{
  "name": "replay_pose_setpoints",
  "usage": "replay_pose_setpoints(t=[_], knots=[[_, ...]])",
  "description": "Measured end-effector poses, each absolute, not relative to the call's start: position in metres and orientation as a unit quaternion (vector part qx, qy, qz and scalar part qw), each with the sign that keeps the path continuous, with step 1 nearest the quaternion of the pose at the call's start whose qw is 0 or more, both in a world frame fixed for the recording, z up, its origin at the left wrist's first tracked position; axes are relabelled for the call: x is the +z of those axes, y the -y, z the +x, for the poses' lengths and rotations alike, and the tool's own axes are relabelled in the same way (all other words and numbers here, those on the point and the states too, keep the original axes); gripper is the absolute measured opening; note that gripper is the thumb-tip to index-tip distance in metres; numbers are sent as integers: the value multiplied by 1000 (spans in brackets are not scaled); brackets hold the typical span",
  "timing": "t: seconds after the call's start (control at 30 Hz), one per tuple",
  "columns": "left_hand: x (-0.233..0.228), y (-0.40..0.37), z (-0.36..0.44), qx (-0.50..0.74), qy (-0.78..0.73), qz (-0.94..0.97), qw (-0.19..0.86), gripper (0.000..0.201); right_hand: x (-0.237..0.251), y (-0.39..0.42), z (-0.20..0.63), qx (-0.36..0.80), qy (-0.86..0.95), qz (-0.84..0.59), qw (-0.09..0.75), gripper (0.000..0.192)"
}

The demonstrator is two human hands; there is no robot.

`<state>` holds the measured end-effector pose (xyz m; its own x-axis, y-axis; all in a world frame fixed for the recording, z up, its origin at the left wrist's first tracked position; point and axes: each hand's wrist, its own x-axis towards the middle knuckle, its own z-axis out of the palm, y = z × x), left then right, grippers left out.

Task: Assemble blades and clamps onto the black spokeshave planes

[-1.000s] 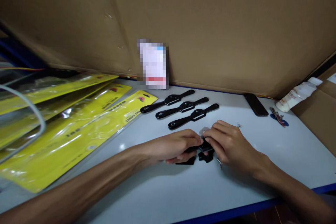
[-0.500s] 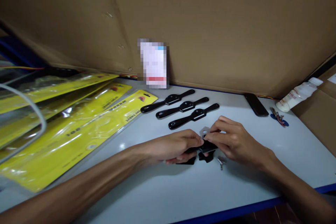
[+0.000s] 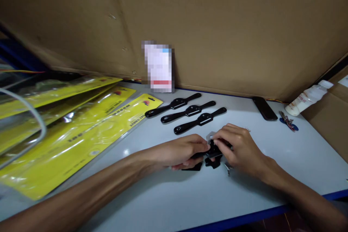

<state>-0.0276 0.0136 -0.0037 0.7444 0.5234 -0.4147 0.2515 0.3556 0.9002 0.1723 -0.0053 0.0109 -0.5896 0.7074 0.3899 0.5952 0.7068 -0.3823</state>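
Note:
My left hand (image 3: pixel 187 149) is closed round a black spokeshave (image 3: pixel 213 152), its thumb against a silver metal blade (image 3: pixel 211 135) standing at the middle of the body. At that blade my right hand (image 3: pixel 239 145) has thumb and index finger pinched together; whether a small part sits between them is hidden. On the table just below lie a black shaped plate (image 3: pixel 213 163), a flat black piece (image 3: pixel 194 167) partly under my left hand, and small silver screws (image 3: pixel 228 168). Beyond my hands, three black spokeshaves (image 3: pixel 205 119) rest in a slanted row.
Yellow blister packs (image 3: pixel 103 141) overlap on the left, with a grey cable (image 3: pixel 38 112) curving over them. A blurred upright card (image 3: pixel 160 67) leans on the cardboard wall (image 3: pixel 217 25). At right are a black phone (image 3: pixel 265 108), keys (image 3: pixel 288 121) and a plastic bottle (image 3: pixel 308 98).
My right hand has turned and shifted slightly, its fingertips now lower on the blade and over the spokeshave's middle. My left hand keeps its grip in the same place.

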Motion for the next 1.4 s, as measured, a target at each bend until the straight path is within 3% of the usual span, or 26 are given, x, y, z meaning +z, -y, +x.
replay_pose_setpoints(t=[0.1, 0.43, 0.73, 1.0, 1.17, 1.4], knots=[[-5, -14, -28, 87, -339, 560, 751, 31, 9, 7, 169, 139, 852, -421, 278, 19], [-5, -14, -28, 78, -332, 565, 752, 30, 10, 8, 168, 66, 861, -449, 231, 21], [-4, -14, -30, 94, -324, 553, 762, 31, 33, -5, 189, 198, 901, -328, 202, 23], [-6, -14, -30, 91, -322, 565, 754, 29, 27, -5, 192, 109, 940, -263, 187, 21], [-6, -14, -30, 86, -327, 556, 759, 33, 32, -3, 191, 124, 942, -257, 176, 12], [-4, -14, -30, 89, -329, 555, 759, 28, 20, -1, 187, 135, 921, -294, 219, 18]])
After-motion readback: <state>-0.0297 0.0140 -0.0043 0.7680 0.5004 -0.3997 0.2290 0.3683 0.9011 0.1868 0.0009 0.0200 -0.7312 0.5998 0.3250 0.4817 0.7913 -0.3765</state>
